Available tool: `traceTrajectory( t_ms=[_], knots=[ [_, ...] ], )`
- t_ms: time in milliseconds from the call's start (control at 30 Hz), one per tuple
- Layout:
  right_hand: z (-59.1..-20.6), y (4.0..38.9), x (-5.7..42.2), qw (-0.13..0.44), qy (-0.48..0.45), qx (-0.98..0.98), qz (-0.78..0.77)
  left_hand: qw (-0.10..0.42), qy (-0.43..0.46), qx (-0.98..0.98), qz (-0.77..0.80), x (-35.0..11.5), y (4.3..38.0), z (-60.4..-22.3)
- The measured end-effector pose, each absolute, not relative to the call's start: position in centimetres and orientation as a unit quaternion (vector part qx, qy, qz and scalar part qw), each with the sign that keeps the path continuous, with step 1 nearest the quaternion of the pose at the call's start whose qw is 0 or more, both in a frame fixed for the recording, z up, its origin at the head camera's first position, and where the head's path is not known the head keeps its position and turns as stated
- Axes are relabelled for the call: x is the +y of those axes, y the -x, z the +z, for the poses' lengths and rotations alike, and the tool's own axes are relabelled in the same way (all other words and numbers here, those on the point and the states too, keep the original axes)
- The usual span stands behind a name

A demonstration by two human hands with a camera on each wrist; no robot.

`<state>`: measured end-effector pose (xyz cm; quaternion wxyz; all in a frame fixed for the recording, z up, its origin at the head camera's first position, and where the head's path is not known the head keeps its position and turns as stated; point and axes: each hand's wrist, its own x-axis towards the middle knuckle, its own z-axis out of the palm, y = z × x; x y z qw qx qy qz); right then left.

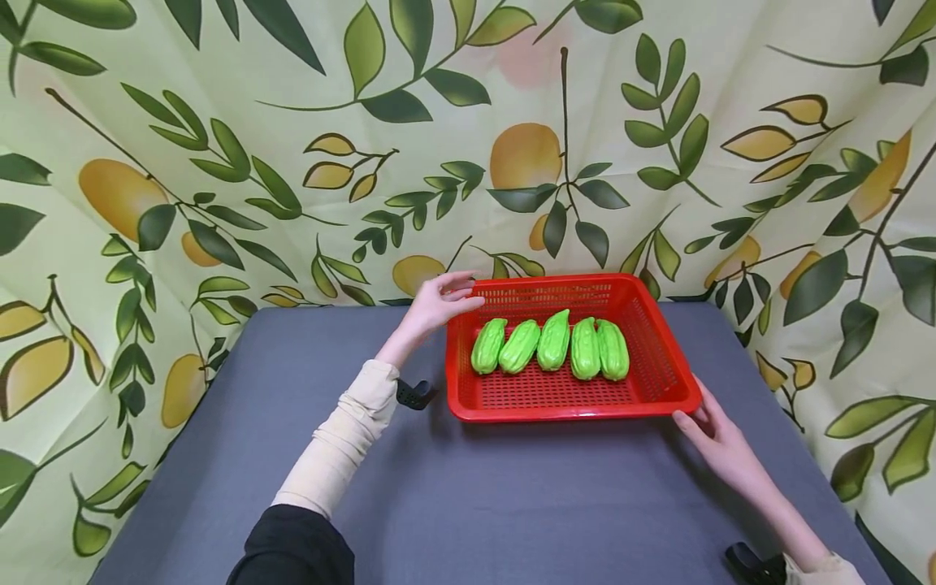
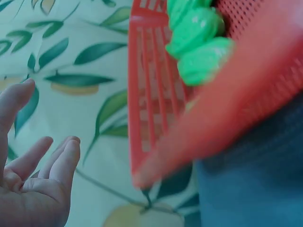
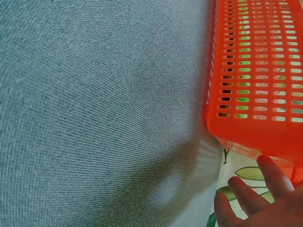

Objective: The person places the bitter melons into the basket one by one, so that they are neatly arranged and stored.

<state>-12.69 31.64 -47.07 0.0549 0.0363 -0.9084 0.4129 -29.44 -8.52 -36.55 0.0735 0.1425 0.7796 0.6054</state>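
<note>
A red plastic basket (image 1: 570,411) with slotted walls stands on the far part of the table. Inside it several bright green, ridged bitter melons (image 1: 553,341) lie side by side in a row. My left hand (image 1: 441,301) is by the basket's far left corner, its fingers spread loosely; the left wrist view shows a gap between that hand and the rim. At the near right corner is my right hand (image 1: 720,443), with the thumb at the rim. In the right wrist view its fingers (image 3: 277,182) reach loosely along the basket's end wall, curled round nothing visible.
A grey-blue cloth (image 1: 512,496) covers the table. Behind and beside it hangs a pale curtain (image 1: 453,195) printed with leaves and fruit. Black straps with small devices (image 1: 415,395) sit on the wrists.
</note>
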Motion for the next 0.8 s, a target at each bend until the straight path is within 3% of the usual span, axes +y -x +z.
traceTrajectory(
  t_ms=[667,800],
  knots=[
    [-47.3,13.0,32.0,0.069,-0.068,-0.9,0.425,0.033,-0.047,0.764,0.643,-15.9,27.5,-38.0],
    [-47.0,13.0,33.1,0.039,-0.082,-0.902,0.423,0.01,-0.034,0.778,0.627,-16.9,27.4,-38.2]
  ],
)
